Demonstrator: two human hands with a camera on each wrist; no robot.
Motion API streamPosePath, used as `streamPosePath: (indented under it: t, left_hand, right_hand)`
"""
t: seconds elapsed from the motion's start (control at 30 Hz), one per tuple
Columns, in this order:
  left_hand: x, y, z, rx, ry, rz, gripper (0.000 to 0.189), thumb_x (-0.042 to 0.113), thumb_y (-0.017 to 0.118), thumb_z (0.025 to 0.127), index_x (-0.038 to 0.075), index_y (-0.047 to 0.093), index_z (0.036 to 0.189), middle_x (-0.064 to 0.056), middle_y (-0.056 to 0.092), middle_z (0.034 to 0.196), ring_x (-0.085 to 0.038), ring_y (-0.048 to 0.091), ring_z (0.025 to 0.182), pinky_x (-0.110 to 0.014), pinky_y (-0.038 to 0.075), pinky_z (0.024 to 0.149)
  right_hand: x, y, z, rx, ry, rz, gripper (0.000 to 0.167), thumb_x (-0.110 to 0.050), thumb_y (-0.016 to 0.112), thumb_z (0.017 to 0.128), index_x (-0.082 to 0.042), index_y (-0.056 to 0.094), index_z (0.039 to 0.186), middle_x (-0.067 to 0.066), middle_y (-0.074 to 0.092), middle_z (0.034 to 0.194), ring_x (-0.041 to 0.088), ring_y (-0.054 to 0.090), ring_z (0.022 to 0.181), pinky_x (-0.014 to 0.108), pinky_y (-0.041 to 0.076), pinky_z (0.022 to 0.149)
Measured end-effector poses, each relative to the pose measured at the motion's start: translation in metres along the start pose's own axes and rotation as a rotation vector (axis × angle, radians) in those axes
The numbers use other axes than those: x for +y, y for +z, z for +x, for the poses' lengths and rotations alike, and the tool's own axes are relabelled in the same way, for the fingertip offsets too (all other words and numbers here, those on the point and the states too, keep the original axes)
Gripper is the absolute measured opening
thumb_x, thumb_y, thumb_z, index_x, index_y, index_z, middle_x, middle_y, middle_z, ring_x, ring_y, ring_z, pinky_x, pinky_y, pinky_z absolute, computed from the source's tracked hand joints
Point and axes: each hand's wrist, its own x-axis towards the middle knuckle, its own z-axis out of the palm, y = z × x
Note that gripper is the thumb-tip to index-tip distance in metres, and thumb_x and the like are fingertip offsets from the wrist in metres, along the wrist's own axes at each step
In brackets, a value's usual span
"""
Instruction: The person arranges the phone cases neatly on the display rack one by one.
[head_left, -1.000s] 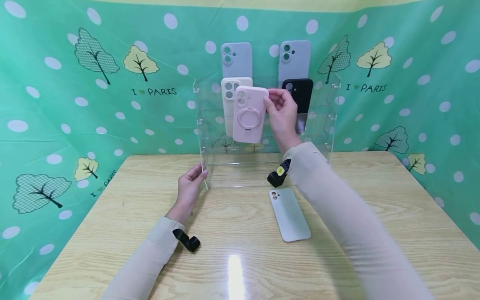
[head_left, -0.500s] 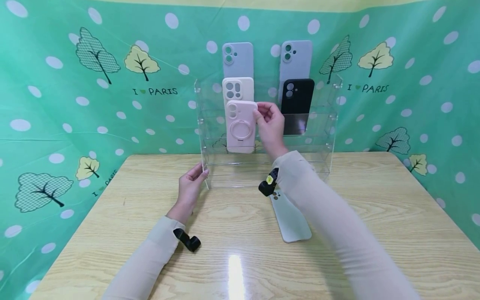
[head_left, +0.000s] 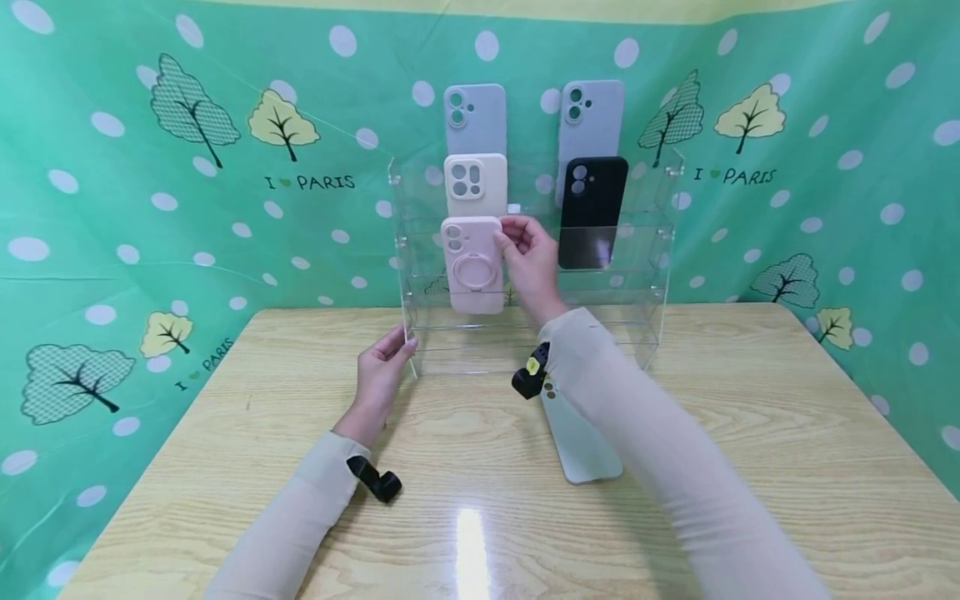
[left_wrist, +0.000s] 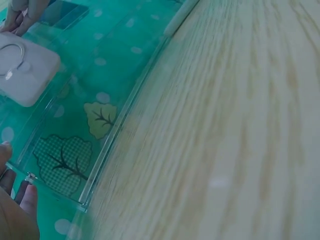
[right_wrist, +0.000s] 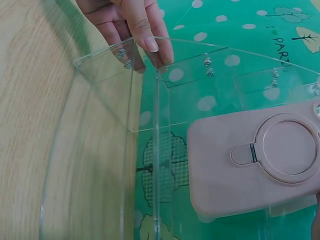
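Observation:
My right hand point(head_left: 531, 265) pinches the upper right edge of a pink phone case point(head_left: 475, 271) with a ring on its back. The case stands upright at a tier of the clear acrylic display stand point(head_left: 536, 360), its lower part behind the tier's front lip. My left hand point(head_left: 380, 369) grips the stand's left side panel low down; the right wrist view shows the left fingers point(right_wrist: 148, 40) at that panel's edge. Directly behind the pink case rises a white phone case point(head_left: 487, 204). On the table a pale green phone case point(head_left: 581, 442) lies partly hidden under my right forearm.
A black phone case point(head_left: 592, 200) stands on the stand's right side. Two grey-blue phone cases, one at left point(head_left: 483, 125) and one at right point(head_left: 603, 125), stand on the top tier. A green patterned cloth point(head_left: 262, 242) hangs behind the wooden table point(head_left: 300, 350).
My right hand has lowered the pink case and shifted it left, from in front of the white case down to a lower tier. The left hand has stayed at the side panel.

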Motion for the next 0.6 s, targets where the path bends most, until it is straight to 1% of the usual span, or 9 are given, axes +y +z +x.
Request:
streamPosePath:
  t: [0.17,0.33,0.43,0.6]
  left_hand:
    - [0.0,0.001,-0.001,0.001,0.005,-0.009,0.04,0.012,0.065,0.09,0.004,0.055,0.128,-0.017,0.054,0.132,-0.01,0.058,0.107,-0.018,0.047,0.094]
    - [0.0,0.001,-0.001,0.007,-0.001,0.004,0.04,0.013,0.065,0.089,0.005,0.056,0.128,-0.017,0.055,0.131,-0.01,0.059,0.106,-0.019,0.047,0.094]
    - [0.0,0.001,-0.001,0.012,0.001,0.011,0.04,0.013,0.065,0.089,0.005,0.056,0.128,-0.016,0.056,0.13,-0.009,0.059,0.104,-0.018,0.048,0.094]
    - [0.0,0.001,-0.001,0.016,0.008,0.004,0.04,0.012,0.064,0.09,0.004,0.055,0.128,-0.017,0.056,0.13,-0.008,0.059,0.102,-0.018,0.048,0.093]
  right_hand:
    - [0.005,0.0,-0.005,-0.016,0.026,-0.022,0.021,0.003,0.061,0.088,0.005,0.059,0.109,0.016,0.063,0.103,0.015,0.059,0.09,0.023,0.052,0.084]
    - [0.011,-0.001,-0.008,-0.039,0.032,-0.039,0.022,0.002,0.061,0.088,0.005,0.059,0.11,0.016,0.063,0.104,0.015,0.059,0.091,0.023,0.052,0.085]
    - [0.013,-0.002,-0.008,-0.029,0.026,-0.042,0.022,0.001,0.061,0.089,0.005,0.059,0.11,0.016,0.063,0.105,0.015,0.059,0.092,0.023,0.052,0.085]
    - [0.016,-0.004,-0.01,-0.014,-0.009,-0.057,0.023,-0.002,0.064,0.088,0.003,0.062,0.11,0.016,0.064,0.108,0.018,0.059,0.097,0.024,0.052,0.087]
